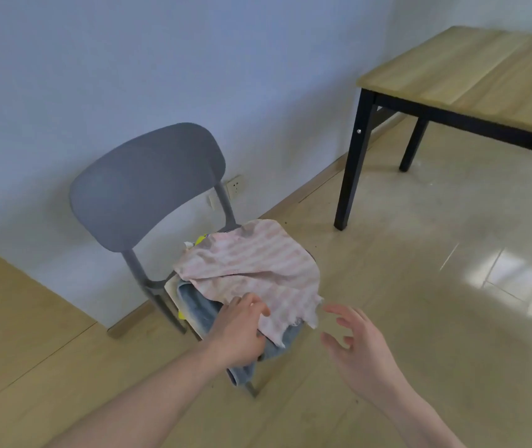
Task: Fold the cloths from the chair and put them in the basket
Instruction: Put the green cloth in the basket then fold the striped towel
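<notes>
one grey chair [148, 185] stands by the wall, its seat hidden under a heap of cloths: one pink striped cloth [251, 270] on top, one blue cloth [200, 305] beneath, and yellow scraps too buried to count. the left hand [242, 331] grasps the pink cloth's near edge. the right hand [358, 347] hovers released just beside it. one wooden table [484, 79] is cut off at right.

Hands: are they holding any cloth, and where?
The left hand pinches the pink cloth at its near edge. The right hand is open beside it, holding nothing.
</notes>
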Available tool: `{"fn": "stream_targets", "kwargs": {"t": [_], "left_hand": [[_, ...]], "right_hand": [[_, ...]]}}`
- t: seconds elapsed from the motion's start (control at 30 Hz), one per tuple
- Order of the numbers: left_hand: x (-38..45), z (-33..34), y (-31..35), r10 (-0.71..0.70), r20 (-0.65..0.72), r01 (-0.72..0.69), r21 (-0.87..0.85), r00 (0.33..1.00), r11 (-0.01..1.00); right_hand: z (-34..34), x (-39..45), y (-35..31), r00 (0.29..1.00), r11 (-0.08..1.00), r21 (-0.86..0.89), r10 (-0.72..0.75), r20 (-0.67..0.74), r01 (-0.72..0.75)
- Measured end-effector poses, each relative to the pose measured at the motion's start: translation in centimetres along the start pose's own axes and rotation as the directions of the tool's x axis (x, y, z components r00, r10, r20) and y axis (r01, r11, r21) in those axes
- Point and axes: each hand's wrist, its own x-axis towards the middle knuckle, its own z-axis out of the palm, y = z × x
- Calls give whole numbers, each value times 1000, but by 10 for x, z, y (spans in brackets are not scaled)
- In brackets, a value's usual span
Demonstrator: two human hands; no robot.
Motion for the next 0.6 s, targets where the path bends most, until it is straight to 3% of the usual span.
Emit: {"fn": "stream_targets", "kwargs": {"t": [0.2, 0.33, 0.4, 0.6], "left_hand": [[26, 79, -48, 187, -233, -144, 191, 954, 971], [37, 92, -64, 283, -402, -237, 162, 871, 958], [41, 85, -70, 319, -405, -285, 143, 857, 948], [47, 63, -81, 288, -301, -300, 6, 909, 954]], "right_hand": [[69, 18, 70, 995, 997, 25, -67, -73, 69], [89, 30, 91, 985, 989, 57, -126, -122, 134], [94, 34, 96, 981, 985, 71, -147, -123, 157], [101, 41, 101, 969, 974, 97, -189, -160, 206]]}}
